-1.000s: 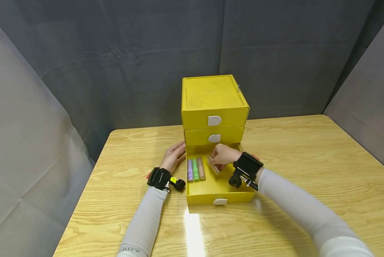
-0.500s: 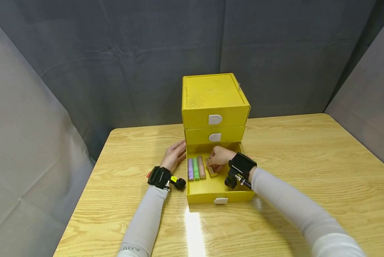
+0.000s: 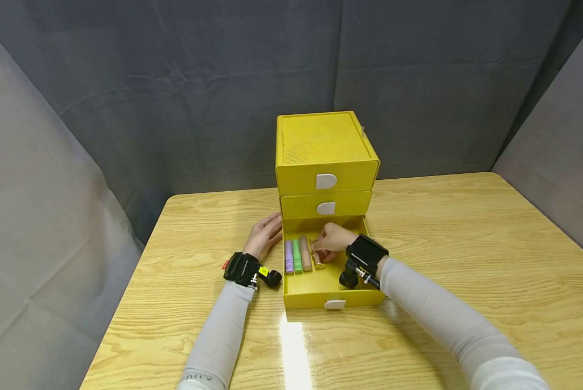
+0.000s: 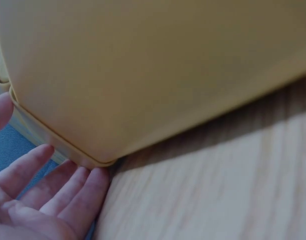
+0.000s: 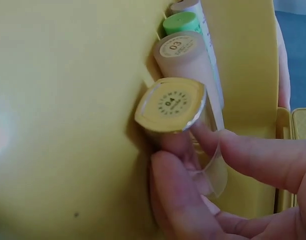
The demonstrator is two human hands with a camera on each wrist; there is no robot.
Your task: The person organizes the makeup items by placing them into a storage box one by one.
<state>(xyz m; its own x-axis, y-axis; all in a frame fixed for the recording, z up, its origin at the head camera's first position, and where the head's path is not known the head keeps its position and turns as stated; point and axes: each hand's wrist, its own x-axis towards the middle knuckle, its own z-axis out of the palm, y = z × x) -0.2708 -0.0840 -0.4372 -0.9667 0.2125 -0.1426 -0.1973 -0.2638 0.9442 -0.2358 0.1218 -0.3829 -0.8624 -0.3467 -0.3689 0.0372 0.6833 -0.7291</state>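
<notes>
My right hand (image 3: pixel 336 238) reaches into the pulled-out bottom drawer (image 3: pixel 310 301) of a yellow drawer cabinet (image 3: pixel 325 141). Thumb and fingers pinch a clear lip gloss tube (image 3: pixel 319 262); its gold end (image 5: pixel 170 106), marked 04, faces the right wrist camera. To its left lie a purple tube (image 3: pixel 289 257), a green tube (image 3: pixel 297 256) and a pinkish-brown tube (image 3: pixel 305 254), side by side against the drawer's left wall. My left hand (image 3: pixel 263 236) touches the cabinet's left side with extended fingers (image 4: pixel 83 200).
Two upper drawers with white tabs (image 3: pixel 326 181) are closed above the pulled-out one. The cabinet stands on a wooden table (image 3: pixel 447 244). A dark cloth (image 3: pixel 223 97) hangs behind, and pale cloth panels (image 3: pixel 43 216) stand at the sides.
The right hand has shifted slightly left with the lip gloss tube, which now lies straighter, nearly parallel to the other tubes. The left hand has stayed against the cabinet.
</notes>
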